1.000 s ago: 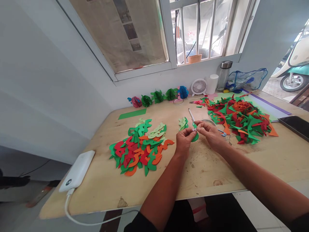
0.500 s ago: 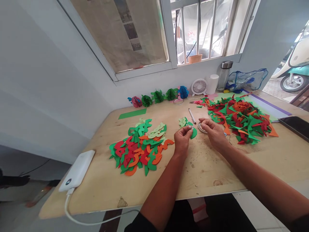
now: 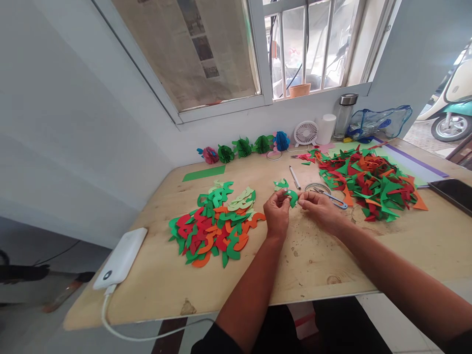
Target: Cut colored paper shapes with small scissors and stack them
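Observation:
Between the thumb and fingers of my left hand is a curved green paper cutout with a small white patch on it. My right hand is pinched closed at the cutout's right edge; whatever is between its fingertips is too small to make out. Just beyond my left hand lie a few more green cutouts, one bearing a white patch. A tape roll lies behind my right hand, with a blue-handled tool across it. A white pen rests beyond my hands.
A heap of curved paper cutouts spreads to the left, and red, green and orange scraps pile up on the right. Paper figures, a small fan and a bottle line the wall. A power bank sits at the left edge.
My right hand has moved left from the tape roll to the green cutout, uncovering the roll and the blue-handled tool. My left hand has turned the cutout, so its white patch shows.

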A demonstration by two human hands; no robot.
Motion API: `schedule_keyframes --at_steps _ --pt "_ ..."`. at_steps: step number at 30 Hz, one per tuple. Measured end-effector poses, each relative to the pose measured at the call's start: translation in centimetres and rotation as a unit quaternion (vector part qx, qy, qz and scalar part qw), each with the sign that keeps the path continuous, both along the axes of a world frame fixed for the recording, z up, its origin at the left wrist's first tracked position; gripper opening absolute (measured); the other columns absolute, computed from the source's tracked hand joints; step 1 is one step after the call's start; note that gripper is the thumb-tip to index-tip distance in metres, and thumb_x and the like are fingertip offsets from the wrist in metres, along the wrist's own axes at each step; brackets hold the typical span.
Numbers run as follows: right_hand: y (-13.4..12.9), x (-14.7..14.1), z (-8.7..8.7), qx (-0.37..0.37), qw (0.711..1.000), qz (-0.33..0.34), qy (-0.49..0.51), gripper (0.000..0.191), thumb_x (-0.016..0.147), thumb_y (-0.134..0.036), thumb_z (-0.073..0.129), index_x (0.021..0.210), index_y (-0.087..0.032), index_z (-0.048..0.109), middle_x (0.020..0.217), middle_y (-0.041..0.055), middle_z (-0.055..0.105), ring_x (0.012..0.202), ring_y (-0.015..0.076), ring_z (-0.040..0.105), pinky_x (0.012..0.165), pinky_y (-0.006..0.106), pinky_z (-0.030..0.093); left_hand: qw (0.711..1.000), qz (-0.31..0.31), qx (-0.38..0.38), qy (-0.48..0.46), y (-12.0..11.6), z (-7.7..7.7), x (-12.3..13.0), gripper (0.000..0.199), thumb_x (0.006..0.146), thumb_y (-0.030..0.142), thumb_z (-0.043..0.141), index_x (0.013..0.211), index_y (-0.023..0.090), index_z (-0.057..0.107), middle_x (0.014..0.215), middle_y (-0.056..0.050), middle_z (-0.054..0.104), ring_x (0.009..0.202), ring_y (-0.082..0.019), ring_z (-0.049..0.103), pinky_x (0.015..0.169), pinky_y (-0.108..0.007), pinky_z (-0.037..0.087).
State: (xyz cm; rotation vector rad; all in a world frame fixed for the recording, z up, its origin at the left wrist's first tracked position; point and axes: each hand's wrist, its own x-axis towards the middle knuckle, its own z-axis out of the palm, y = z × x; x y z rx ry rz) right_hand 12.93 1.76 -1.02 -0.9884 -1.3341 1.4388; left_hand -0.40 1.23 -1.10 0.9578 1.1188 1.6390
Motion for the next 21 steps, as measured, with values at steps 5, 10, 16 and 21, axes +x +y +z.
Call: schedule_keyframes --at_steps 5,10,16,21 --pt "0.03 0.03 -0.21 -0.008 1.000 -0.001 -0.012 0.026 0.070 -0.043 0.070 0.071 -0.018 0.061 0.065 -0.0040 0.051 0.058 0.0102 0.039 0.057 0.025 0.028 0.997 -0.030 0.024 0.067 -0.18 -0.18 0.07 0.025 0.068 0.014 0.063 0.091 0.014 0.070 0.081 -0.006 0.072 0.072 -0.015 0.067 0.071 -0.026 0.053" --pt "0.22 0.05 -0.50 -0.021 1.000 -0.019 -0.003 0.028 0.067 -0.044 0.073 0.071 -0.019 0.062 0.064 -0.0037 0.053 0.059 0.0106 0.040 0.056 0.026 0.027 0.994 -0.045 0.038 0.093 -0.25 -0.35 -0.02 0.028 0.072 0.017 0.062 0.099 0.015 0.067 0.087 -0.007 0.072 0.078 -0.016 0.068 0.073 -0.028 0.053" --pt "0.12 -0.09 -0.01 -0.011 0.997 -0.073 0.011 0.031 0.064 -0.046 0.074 0.065 -0.019 0.059 0.062 -0.0033 0.052 0.060 0.0108 0.040 0.058 0.026 0.029 0.993 -0.037 0.071 0.089 -0.53 -0.48 0.03 0.043 0.075 0.020 0.063 0.118 0.020 0.056 0.095 -0.007 0.069 0.087 -0.017 0.067 0.079 -0.029 0.052" --pt "0.07 -0.10 0.43 0.003 0.995 -0.097 0.012 0.032 0.063 -0.047 0.074 0.063 -0.019 0.058 0.061 -0.0028 0.052 0.061 0.0116 0.041 0.059 0.027 0.032 0.993 -0.044 0.061 0.091 -0.99 -0.19 0.53 0.050 0.074 0.016 0.063 0.121 0.019 0.049 0.083 -0.004 0.068 0.077 -0.014 0.065 0.073 -0.025 0.051"
